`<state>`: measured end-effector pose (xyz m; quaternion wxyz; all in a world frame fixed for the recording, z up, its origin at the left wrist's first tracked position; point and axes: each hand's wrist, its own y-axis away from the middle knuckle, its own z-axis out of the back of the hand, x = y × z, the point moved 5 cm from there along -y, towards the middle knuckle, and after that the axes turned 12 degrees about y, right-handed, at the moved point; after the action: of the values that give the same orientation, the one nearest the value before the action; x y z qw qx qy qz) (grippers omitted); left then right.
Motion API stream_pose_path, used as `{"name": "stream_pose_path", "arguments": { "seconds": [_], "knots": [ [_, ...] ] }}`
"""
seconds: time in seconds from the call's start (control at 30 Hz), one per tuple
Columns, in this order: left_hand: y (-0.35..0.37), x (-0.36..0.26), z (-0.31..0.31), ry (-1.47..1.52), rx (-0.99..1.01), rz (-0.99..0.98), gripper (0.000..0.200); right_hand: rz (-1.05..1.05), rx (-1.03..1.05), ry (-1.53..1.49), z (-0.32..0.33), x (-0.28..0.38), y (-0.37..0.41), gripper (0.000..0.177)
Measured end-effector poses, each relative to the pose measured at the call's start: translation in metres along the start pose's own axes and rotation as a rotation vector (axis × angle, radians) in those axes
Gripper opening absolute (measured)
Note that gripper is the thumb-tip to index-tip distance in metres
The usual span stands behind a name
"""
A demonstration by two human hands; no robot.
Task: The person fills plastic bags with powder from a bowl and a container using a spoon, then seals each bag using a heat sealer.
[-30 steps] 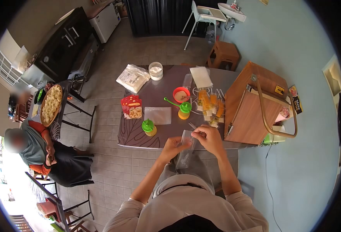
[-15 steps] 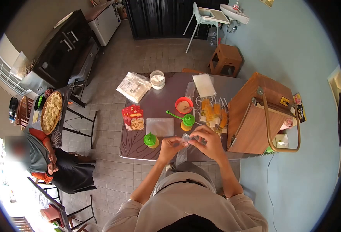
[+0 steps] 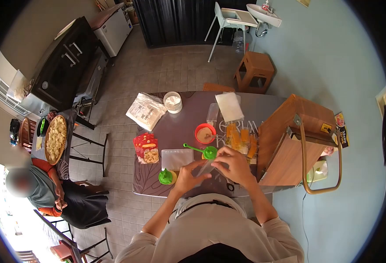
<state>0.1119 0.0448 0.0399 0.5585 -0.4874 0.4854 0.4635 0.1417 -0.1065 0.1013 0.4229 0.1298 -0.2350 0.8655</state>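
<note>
My right hand (image 3: 234,165) pinches a small clear plastic bag (image 3: 205,168) by its upper end, above the front edge of the table. At the bag's left side is my left hand (image 3: 189,176), its thumb and fingers apart. Just beyond my hands stands a green-lidded bottle (image 3: 210,152), partly hidden by my right hand. Another green-topped bottle (image 3: 165,176) is left of my left hand. A clear flat plastic pack (image 3: 177,158) lies behind it. Black scissor handles (image 3: 230,187) show below my right hand.
The dark table (image 3: 179,127) also holds a red bowl (image 3: 205,133), yellow-filled packets (image 3: 241,138), red packets (image 3: 146,148), a white tub (image 3: 172,102), a bulky bag (image 3: 146,111) and a wooden box (image 3: 285,144). A co-worker (image 3: 57,188) stands left, by a round tray (image 3: 56,139).
My hands have drawn apart; the bag now hangs lengthwise from my right hand, and my left fingers have opened. The scissor handles have come into view. The whole view has shifted slightly.
</note>
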Motion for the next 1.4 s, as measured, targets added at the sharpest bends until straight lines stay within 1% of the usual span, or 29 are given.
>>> {"name": "stream_pose_path", "arguments": {
  "seconds": [0.03, 0.07, 0.1, 0.13, 0.2, 0.3, 0.33, 0.4, 0.5, 0.53, 0.57, 0.6, 0.63, 0.67, 0.7, 0.73, 0.8, 0.83, 0.87, 0.9, 0.93, 0.97, 1.0, 1.03, 1.1, 1.13, 1.2, 1.33, 1.4],
  "knots": [
    [0.0, -0.001, 0.003, 0.002, -0.006, 0.0, 0.028, -0.079, -0.056, -0.055, 0.003, -0.008, -0.001, 0.015],
    [0.002, 0.002, 0.004, -0.118, 0.082, 0.062, 0.029, -0.159, -0.11, -0.111, 0.005, -0.017, 0.0, 0.015],
    [0.006, 0.007, 0.005, -0.236, 0.171, 0.126, 0.03, -0.159, -0.104, -0.112, 0.007, -0.02, 0.001, 0.015],
    [0.01, 0.02, 0.01, -0.233, 0.169, 0.131, 0.03, -0.207, -0.095, -0.121, 0.008, -0.026, 0.003, 0.015],
    [0.024, 0.06, 0.011, -0.106, 0.267, 0.266, 0.032, -0.258, -0.077, -0.137, 0.006, -0.037, 0.008, 0.015],
    [0.027, 0.057, 0.009, -0.035, 0.31, 0.322, 0.029, -0.26, -0.104, -0.2, -0.003, -0.053, 0.018, 0.015],
    [0.029, 0.062, 0.009, -0.035, 0.312, 0.328, 0.029, -0.293, -0.085, -0.278, -0.005, -0.06, 0.022, 0.015],
    [0.039, 0.077, 0.001, 0.39, 0.409, 0.506, 0.023, -0.329, -0.065, -0.356, -0.009, -0.065, 0.026, 0.015],
    [0.034, 0.063, -0.002, 0.408, 0.494, 0.437, 0.022, -0.394, -0.062, -0.354, -0.009, -0.07, 0.027, 0.014],
    [0.032, 0.065, 0.001, 0.409, 0.497, 0.436, 0.022, -0.426, -0.127, -0.333, -0.004, -0.074, 0.026, 0.014],
    [0.032, 0.068, 0.003, 0.383, 0.574, 0.445, 0.022, -0.456, -0.191, -0.312, 0.0, -0.077, 0.026, 0.013],
    [0.033, 0.073, 0.006, 0.356, 0.65, 0.453, 0.023, -0.457, -0.192, -0.311, 0.005, -0.079, 0.023, 0.013],
    [0.034, 0.08, 0.012, 0.357, 0.651, 0.452, 0.023, -0.444, -0.226, -0.216, 0.015, -0.08, 0.02, 0.014],
    [0.033, 0.087, 0.019, 0.367, 0.598, 0.455, 0.025, -0.431, -0.259, -0.12, 0.022, -0.079, 0.019, 0.014],
    [0.032, 0.094, 0.024, 0.377, 0.545, 0.456, 0.029, -0.431, -0.261, -0.118, 0.024, -0.078, 0.018, 0.014],
    [0.028, 0.09, 0.025, 0.377, 0.546, 0.455, 0.029, -0.406, -0.244, -0.114, 0.023, -0.074, 0.015, 0.013],
    [0.006, 0.075, 0.04, 0.251, 0.327, 0.426, 0.037, -0.376, -0.226, -0.111, 0.017, -0.065, 0.009, 0.013],
    [-0.003, 0.062, 0.038, 0.25, 0.323, 0.426, 0.037, -0.311, -0.197, -0.071, 0.01, -0.056, 0.005, 0.014],
    [-0.016, 0.043, 0.032, 0.215, 0.278, 0.324, 0.041, -0.247, -0.167, -0.032, 0.003, -0.047, 0.0, 0.014],
    [-0.024, 0.032, 0.026, 0.181, 0.233, 0.223, 0.046, -0.244, -0.165, -0.033, -0.003, -0.041, -0.004, 0.014],
    [-0.027, 0.033, 0.015, 0.181, 0.231, 0.223, 0.046, -0.178, -0.135, 0.005, -0.009, -0.032, -0.01, 0.014],
    [-0.031, 0.031, 0.005, 0.132, 0.221, 0.16, 0.042, -0.112, -0.108, 0.044, -0.015, -0.024, -0.014, 0.014],
    [-0.034, 0.029, -0.001, 0.084, 0.213, 0.095, 0.039, -0.11, -0.11, 0.045, -0.017, -0.022, -0.017, 0.014],
    [-0.035, 0.028, -0.002, 0.084, 0.214, 0.091, 0.039, -0.104, -0.08, 0.041, -0.021, -0.02, -0.02, 0.015],
    [-0.034, 0.037, -0.006, 0.093, 0.223, 0.309, 0.03, -0.095, -0.024, 0.036, -0.025, -0.02, -0.025, 0.016],
    [-0.034, 0.038, -0.009, 0.093, 0.226, 0.306, 0.03, -0.096, -0.027, 0.039, -0.026, -0.022, -0.025, 0.016],
    [-0.031, 0.041, -0.012, 0.375, 0.16, 0.306, 0.023, -0.126, -0.027, -0.01, -0.029, -0.026, -0.024, 0.016],
    [-0.027, 0.058, -0.012, 0.375, 0.198, 0.365, 0.022, -0.13, -0.001, -0.011, -0.041, -0.032, -0.021, 0.017],
    [-0.028, 0.058, -0.01, 0.359, 0.153, 0.347, 0.019, -0.157, 0.038, -0.046, -0.046, -0.034, -0.02, 0.018]
  ]
}}
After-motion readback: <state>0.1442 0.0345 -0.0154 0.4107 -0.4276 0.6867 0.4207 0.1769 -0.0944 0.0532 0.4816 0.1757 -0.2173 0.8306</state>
